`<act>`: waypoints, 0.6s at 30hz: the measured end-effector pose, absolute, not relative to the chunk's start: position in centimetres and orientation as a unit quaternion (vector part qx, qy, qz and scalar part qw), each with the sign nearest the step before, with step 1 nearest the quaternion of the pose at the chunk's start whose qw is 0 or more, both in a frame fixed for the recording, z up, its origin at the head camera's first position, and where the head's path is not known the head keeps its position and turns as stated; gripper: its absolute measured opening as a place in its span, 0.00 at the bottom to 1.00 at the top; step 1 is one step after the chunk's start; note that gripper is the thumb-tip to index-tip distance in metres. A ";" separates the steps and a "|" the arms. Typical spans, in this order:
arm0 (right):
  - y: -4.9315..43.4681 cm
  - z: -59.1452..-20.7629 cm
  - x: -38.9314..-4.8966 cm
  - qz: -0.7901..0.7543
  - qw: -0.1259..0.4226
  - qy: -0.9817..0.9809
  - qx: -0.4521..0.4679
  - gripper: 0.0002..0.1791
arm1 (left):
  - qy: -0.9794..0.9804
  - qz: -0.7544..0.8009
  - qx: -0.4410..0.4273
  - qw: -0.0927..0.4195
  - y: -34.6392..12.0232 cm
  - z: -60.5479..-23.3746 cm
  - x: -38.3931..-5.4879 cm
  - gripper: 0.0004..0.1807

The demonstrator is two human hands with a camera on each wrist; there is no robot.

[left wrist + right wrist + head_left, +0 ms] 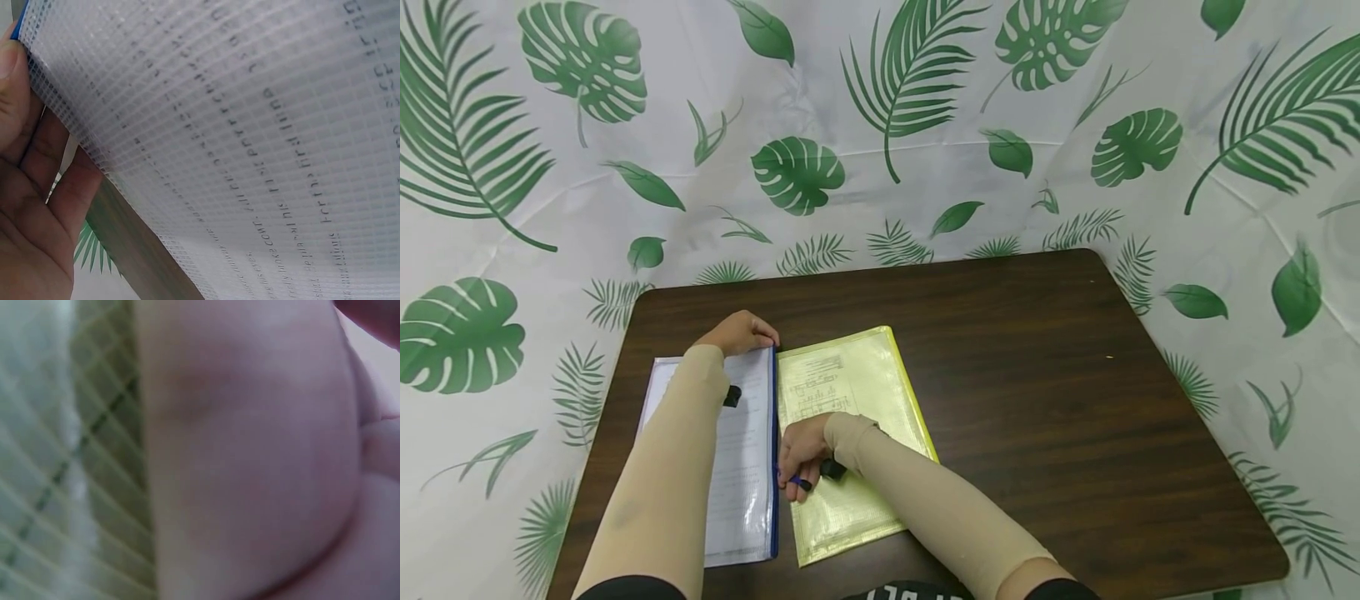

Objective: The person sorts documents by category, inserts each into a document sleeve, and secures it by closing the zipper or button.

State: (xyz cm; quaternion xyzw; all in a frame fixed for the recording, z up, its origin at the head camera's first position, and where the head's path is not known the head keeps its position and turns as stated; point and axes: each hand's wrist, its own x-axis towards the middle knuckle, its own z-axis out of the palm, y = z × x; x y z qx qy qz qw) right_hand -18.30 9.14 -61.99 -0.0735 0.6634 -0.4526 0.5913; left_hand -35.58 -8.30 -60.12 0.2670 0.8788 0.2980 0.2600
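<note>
A clear mesh document pouch [741, 483] with a blue zipper edge lies at the left of the table, a printed sheet inside it. My left hand [740, 332] pinches its top right corner; in the left wrist view the thumb [11, 81] presses on the blue edge, with the other fingers behind the mesh. Lower along that edge, my right hand [802, 450] grips a small blue zipper pull [801, 482] with a dark end. Under the right hand lies a yellow mesh pouch [865, 392] with a printed sheet. Fingers fill most of the right wrist view.
Both pouches lie side by side on a dark wooden table [1037, 400] with rounded corners. A white curtain [925, 192] printed with green leaves hangs behind and around it. My right forearm crosses the yellow pouch, and my left forearm crosses the blue-edged one.
</note>
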 end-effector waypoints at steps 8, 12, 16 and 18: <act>9.3 -62.1 -17.4 -0.435 0.595 0.669 -0.096 0.10 | 0.881 0.293 0.265 0.261 -8.2 -60.0 -35.6 0.08; 9.3 -62.1 -17.3 -0.433 0.596 0.670 -0.096 0.10 | 0.881 0.289 0.272 0.258 -8.2 -60.1 -35.7 0.08; 9.2 -62.2 -17.3 -0.429 0.599 0.670 -0.093 0.10 | 0.881 0.290 0.271 0.258 -8.3 -60.1 -35.7 0.08; 9.2 -62.2 -17.3 -0.430 0.599 0.669 -0.092 0.10 | 0.881 0.290 0.269 0.257 -8.3 -60.1 -35.6 0.08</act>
